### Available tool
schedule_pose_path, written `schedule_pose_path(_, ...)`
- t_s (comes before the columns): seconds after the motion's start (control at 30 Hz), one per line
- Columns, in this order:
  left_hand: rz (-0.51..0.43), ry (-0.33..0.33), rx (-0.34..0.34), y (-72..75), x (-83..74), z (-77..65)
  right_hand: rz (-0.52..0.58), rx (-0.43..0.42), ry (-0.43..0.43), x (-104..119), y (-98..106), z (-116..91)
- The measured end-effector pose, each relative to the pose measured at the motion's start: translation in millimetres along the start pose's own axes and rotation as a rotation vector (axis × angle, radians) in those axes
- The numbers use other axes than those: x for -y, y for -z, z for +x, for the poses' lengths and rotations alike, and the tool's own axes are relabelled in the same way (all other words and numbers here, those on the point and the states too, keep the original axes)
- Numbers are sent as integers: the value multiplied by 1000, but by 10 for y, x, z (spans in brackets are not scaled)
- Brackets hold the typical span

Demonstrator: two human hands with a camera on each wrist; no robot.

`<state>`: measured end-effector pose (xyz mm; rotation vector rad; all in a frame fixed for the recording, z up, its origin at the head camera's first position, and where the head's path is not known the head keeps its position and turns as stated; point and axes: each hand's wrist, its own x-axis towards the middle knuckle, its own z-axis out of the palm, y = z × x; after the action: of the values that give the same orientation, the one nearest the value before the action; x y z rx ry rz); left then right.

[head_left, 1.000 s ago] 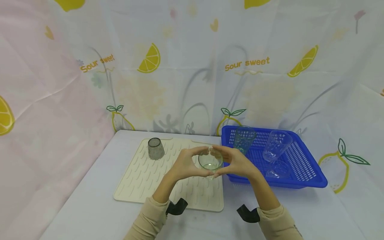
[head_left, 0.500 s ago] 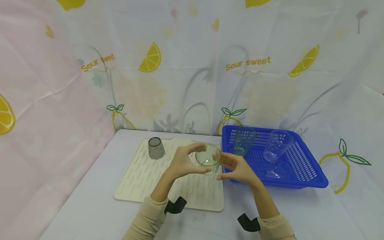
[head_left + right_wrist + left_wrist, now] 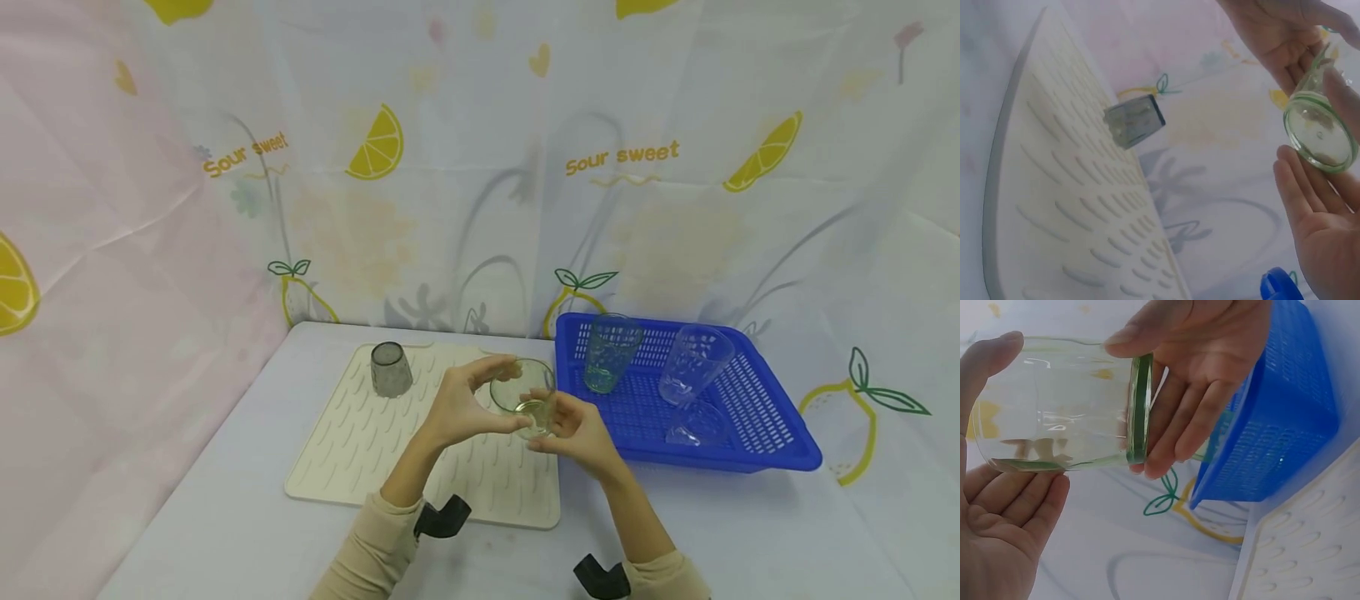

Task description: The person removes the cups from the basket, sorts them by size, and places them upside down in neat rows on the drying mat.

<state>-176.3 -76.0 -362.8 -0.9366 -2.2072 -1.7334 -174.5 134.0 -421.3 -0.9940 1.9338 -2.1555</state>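
Note:
Between both hands is a clear, faintly green drinking glass [image 3: 522, 385], raised over the right part of the cream ribbed mat [image 3: 360, 450]. My left hand [image 3: 462, 406] grips it near the rim, thumb on one side and fingers on the other. My right hand [image 3: 581, 433] holds the glass low, at its thick green base [image 3: 1140, 409], as the left wrist view shows. The right wrist view looks onto the round underside of the glass [image 3: 1319, 132]. A small grey tumbler [image 3: 391, 371] stands upside down at the mat's back left.
A blue plastic basket [image 3: 757, 458] sits to the right of the mat. Inside it are a greenish glass [image 3: 611, 354], a tall clear glass [image 3: 692, 367] and a lower clear glass [image 3: 696, 423]. A lemon-printed curtain [image 3: 465, 208] hangs behind the white table [image 3: 225, 500].
The right hand came off the side of the glass, moved lower and took hold of its base. The left hand kept its grip while the glass tilted and shifted slightly.

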Motion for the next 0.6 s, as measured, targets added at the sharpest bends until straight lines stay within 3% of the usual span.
schedule_pose_path(0.2, -107, 39, -15, 6, 5, -28, 132, 15, 53, -7, -25, -1)
schedule_pose_path(0.4, -182, 34, -5, 17, 28, -52, 202, -12, 71, 11, -45, -3)
schedule_pose_path(0.6, -171, 92, 13, 40, 54, -75, 290, -94, 63, 28, -38, -22)
